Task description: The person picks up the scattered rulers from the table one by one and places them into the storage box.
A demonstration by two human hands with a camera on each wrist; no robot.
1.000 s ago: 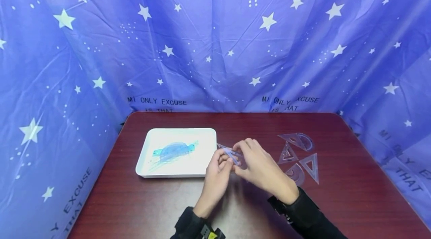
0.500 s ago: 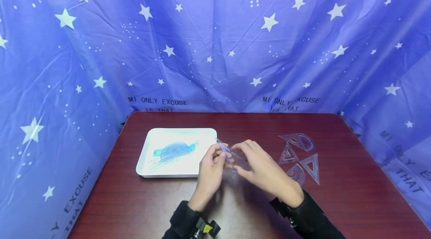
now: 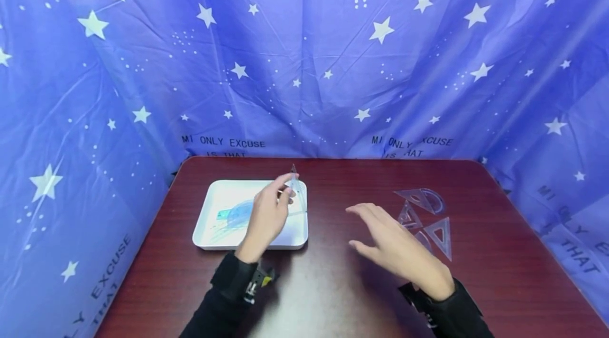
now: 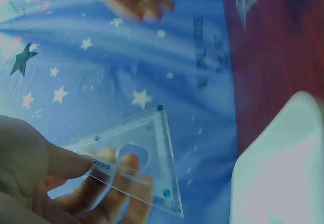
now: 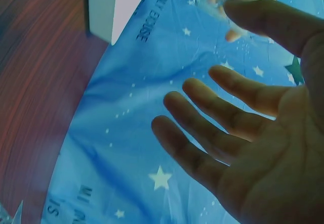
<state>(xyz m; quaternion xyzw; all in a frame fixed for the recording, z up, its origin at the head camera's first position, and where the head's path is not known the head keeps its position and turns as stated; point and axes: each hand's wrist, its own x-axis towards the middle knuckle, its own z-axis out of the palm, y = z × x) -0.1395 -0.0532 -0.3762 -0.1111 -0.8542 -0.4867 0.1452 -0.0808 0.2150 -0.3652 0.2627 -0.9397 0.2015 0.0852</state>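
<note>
My left hand (image 3: pixel 267 216) pinches a clear plastic set square (image 4: pixel 163 153) between thumb and fingers, held up over the right end of the white tray (image 3: pixel 291 240). In the left wrist view its round cut-out shows, with the fingers behind it. Inside the tray lie a blue ruler (image 3: pixel 222 215) and a clear bluish protractor (image 3: pixel 240 215), partly covered by the left hand. My right hand (image 3: pixel 399 248) hangs over the table to the right of the tray, holding nothing. Its fingers are spread and relaxed in the right wrist view.
Right of my right hand, a set square (image 3: pixel 445 237), a smaller set square (image 3: pixel 408 216) and a clear protractor (image 3: pixel 434 200) lie on the dark red table (image 3: pixel 352 179). Another curved piece (image 3: pixel 423 241) is partly hidden behind that hand. A starry blue curtain (image 3: pixel 304 63) surrounds the table.
Both hands were together at the set square beside the tray. The right hand has let go and drawn back right; the left has carried the set square left over the tray.
</note>
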